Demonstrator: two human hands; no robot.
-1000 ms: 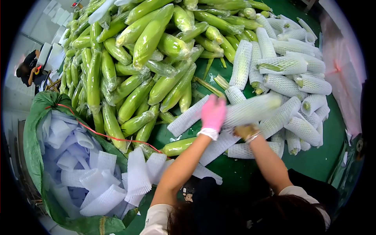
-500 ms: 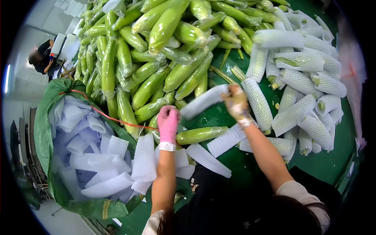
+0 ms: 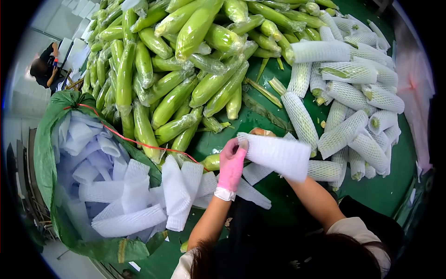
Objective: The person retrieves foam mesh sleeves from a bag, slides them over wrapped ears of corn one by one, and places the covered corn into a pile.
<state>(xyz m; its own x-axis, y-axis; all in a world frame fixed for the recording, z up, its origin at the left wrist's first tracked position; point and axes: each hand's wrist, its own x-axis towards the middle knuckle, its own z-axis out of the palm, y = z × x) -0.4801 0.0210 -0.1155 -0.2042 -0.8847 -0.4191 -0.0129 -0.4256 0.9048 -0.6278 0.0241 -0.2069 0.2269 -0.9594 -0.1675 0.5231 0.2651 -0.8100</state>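
Observation:
My left hand [image 3: 231, 163], in a pink glove, pinches the left end of a white foam net sleeve [image 3: 278, 153]. The sleeve slants down to the right in front of my right hand [image 3: 263, 132], of which only a small part shows above it; its fingers are hidden. Below my hands, a film-wrapped ear of corn [image 3: 211, 162] lies on the green surface, partly covered by the left hand. Loose flat foam sleeves [image 3: 253, 193] lie around it.
Film-wrapped green corn [image 3: 172, 100] is heaped at the back. Corn in foam sleeves [image 3: 344, 125] is piled at the right. A green sack [image 3: 44, 186] with a red string holds many foam sleeves at the left. Another person [image 3: 46, 67] is at the far left.
The foam sleeve has come lower and to the right, and my left hand has taken hold of its left end. My right hand has moved down and left behind the sleeve.

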